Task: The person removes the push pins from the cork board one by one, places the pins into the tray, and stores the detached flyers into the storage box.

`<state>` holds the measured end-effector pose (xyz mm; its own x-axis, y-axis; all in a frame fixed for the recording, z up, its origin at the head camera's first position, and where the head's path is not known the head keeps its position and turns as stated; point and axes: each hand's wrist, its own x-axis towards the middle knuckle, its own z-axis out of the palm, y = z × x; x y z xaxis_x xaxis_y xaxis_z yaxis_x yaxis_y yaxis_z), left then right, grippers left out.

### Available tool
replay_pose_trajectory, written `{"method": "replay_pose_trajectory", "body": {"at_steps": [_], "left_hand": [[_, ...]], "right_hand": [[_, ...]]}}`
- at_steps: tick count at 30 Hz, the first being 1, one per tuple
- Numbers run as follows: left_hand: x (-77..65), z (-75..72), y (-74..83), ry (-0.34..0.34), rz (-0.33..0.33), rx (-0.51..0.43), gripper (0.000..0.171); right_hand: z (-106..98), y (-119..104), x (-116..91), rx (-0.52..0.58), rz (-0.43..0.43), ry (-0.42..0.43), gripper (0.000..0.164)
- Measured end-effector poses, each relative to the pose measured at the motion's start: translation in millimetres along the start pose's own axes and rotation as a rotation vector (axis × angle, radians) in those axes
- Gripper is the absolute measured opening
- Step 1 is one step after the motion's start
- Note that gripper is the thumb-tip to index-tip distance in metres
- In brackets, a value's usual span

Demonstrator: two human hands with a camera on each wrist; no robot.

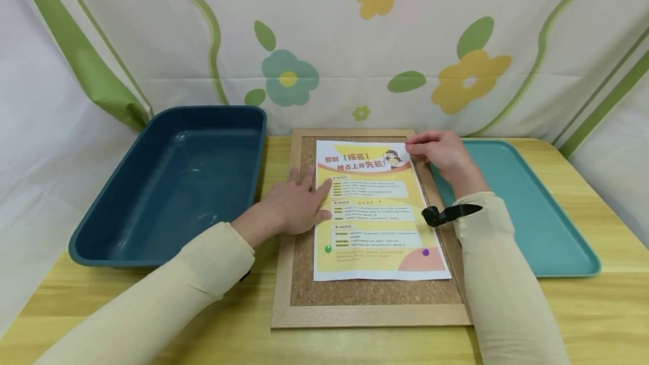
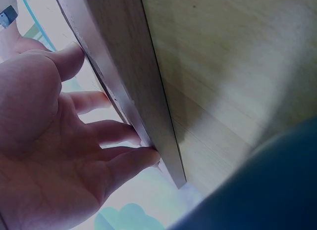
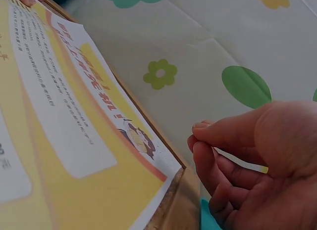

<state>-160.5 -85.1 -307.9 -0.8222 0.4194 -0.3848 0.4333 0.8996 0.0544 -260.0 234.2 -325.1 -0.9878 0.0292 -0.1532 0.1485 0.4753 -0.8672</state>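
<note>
A printed poster lies on a wood-framed cork board. Two pushpins sit in its lower part, a green pushpin at left and a purple pushpin at right. My left hand, fingers spread, rests across the poster's left edge and the cork. At the poster's top right corner is my right hand. Its thumb and index finger meet in a pinch beside the frame's corner in the right wrist view; anything between those fingertips is hidden.
A deep dark blue tub stands left of the board. On the right lies a flat teal tray, partly behind my right forearm. All rest on a wood-grain table, with a flower-patterned curtain behind. A black strap juts from my right wrist.
</note>
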Motion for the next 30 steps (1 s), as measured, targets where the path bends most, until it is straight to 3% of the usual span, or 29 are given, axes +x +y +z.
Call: {"method": "replay_pose_trajectory", "body": {"at_steps": [8, 15, 23, 30], "left_hand": [[-0.7, -0.8, 0.3, -0.004, -0.003, -0.001, 0.074], [-0.6, -1.0, 0.7, -0.009, -0.004, -0.001, 0.074], [0.1, -0.1, 0.4, -0.010, -0.010, -0.001, 0.074], [0.3, -0.1, 0.4, -0.007, -0.009, -0.003, 0.074]], "right_hand": [[-16, 3, -2, -0.002, -0.003, 0.051, 0.040], [-32, 12, -4, 0.029, 0.004, 0.078, 0.019], [-44, 25, -3, 0.014, 0.068, 0.109, 0.031], [-49, 35, -2, 0.026, 0.098, 0.107, 0.013]]}}
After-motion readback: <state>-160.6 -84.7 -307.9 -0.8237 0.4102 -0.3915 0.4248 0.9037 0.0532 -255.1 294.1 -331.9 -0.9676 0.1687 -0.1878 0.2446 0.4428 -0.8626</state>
